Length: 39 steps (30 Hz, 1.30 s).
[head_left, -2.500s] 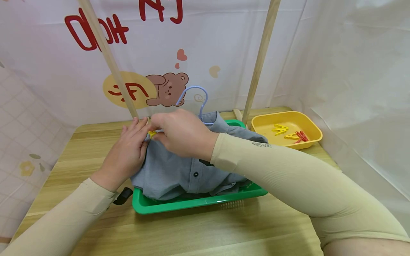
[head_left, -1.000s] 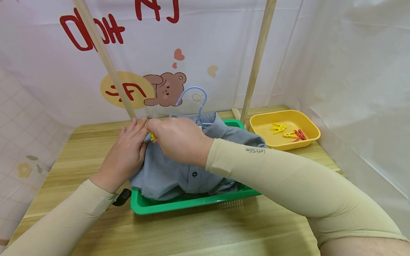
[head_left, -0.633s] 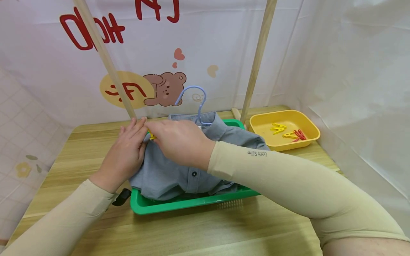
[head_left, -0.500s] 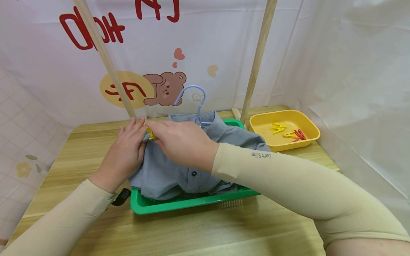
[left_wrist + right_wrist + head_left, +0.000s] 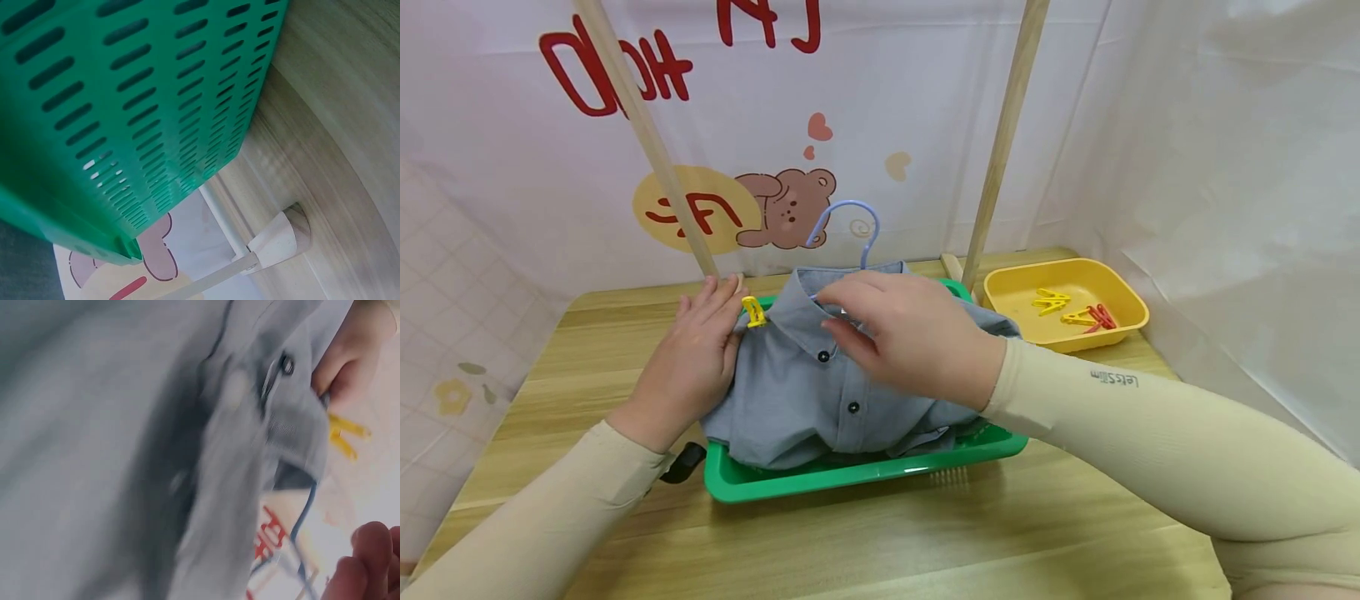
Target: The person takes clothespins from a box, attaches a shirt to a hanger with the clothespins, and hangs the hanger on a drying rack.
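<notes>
A grey-blue button-up shirt (image 5: 790, 392) lies on a light-blue hanger (image 5: 871, 225) in a green basket (image 5: 865, 477). My left hand (image 5: 688, 358) holds the shirt's left shoulder between thumb and fingers. Beside those fingertips, a yellow clothespin (image 5: 754, 312) is clipped at the shoulder. My right hand (image 5: 917, 337) hovers over the collar, fingers loosely bent and holding nothing. In the right wrist view, the same clothespin (image 5: 344, 434) sticks out past the cloth, and my right fingertips (image 5: 373, 550) are apart from it. The left wrist view shows the basket's slotted side (image 5: 144, 100), with no hand visible.
A yellow tray (image 5: 1138, 321) stands at the back right, holding several yellow clothespins (image 5: 1051, 301) and red clothespins (image 5: 1101, 317). Two wooden poles (image 5: 1009, 125) rise behind the basket. A printed cloth (image 5: 880, 83) hangs at the back.
My right hand has let go of the yellow clothespin and moved right, over the collar. The clothespin stays at the shoulder. My left hand has hardly moved.
</notes>
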Available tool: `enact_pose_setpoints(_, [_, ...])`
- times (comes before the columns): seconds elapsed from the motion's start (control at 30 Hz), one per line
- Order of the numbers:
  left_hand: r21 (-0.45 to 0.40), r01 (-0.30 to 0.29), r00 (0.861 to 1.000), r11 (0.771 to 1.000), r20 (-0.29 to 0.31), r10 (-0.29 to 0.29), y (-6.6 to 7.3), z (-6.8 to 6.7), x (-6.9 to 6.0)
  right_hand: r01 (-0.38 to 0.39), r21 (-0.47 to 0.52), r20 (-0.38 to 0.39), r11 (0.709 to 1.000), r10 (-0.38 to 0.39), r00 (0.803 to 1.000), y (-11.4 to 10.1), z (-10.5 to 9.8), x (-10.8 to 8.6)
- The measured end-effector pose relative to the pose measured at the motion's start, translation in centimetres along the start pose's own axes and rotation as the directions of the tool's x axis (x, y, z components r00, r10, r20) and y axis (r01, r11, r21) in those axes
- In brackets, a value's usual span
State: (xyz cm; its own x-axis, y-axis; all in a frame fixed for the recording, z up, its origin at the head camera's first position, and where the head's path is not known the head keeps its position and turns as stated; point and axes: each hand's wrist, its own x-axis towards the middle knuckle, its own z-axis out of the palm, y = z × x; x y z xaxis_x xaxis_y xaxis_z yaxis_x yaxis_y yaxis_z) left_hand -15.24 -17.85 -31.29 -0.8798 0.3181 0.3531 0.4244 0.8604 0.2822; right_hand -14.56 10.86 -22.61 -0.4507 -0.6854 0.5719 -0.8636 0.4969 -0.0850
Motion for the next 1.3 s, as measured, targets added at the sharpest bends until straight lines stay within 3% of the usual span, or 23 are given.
enact_pose_setpoints(0.17, [-0.004, -0.003, 1.0, 1.0, -0.004, 0.003, -0.1, -0.1, -0.1, 0.042, -0.02, -0.119, 0.999, -0.044, 0.992, 1.7, -1.8, -1.3])
enact_pose_setpoints(0.3, [-0.007, -0.005, 1.0, 1.0, -0.002, 0.005, 0.0, -0.1, -0.1, 0.031, -0.025, -0.185, 0.999, -0.035, 0.982, 3.5, -3.0, -2.5])
enact_pose_setpoints(0.7, [-0.016, -0.01, 1.0, 1.0, -0.001, 0.01, -0.2, -0.1, -0.2, -0.15, -0.132, -0.229, 0.98, 0.117, 0.966, 10.1, -4.4, -5.5])
enact_pose_setpoints(0.83, [-0.02, -0.003, 1.0, 1.0, -0.001, 0.003, -0.1, -0.1, -0.2, -0.24, -0.146, -0.194, 0.96, 0.211, 0.958, 12.1, -4.6, -6.6])
enact_pose_setpoints(0.93, [-0.023, 0.001, 1.0, 1.0, -0.003, -0.001, -0.2, -0.2, -0.2, -0.332, -0.151, -0.139, 0.931, 0.313, 0.94, 13.4, -4.9, -7.2])
enact_pose_setpoints(1.1, [-0.027, 0.004, 1.0, 1.0, -0.008, -0.004, -0.2, -0.3, -0.3, -0.451, -0.182, -0.034, 0.874, 0.453, 0.891, 15.7, -5.1, -8.5])
enact_pose_setpoints(1.3, [-0.03, 0.005, 1.0, 1.0, -0.009, -0.006, -0.4, -0.2, -0.4, -0.529, -0.224, 0.053, 0.819, 0.552, 0.832, 18.5, -5.1, -10.5])
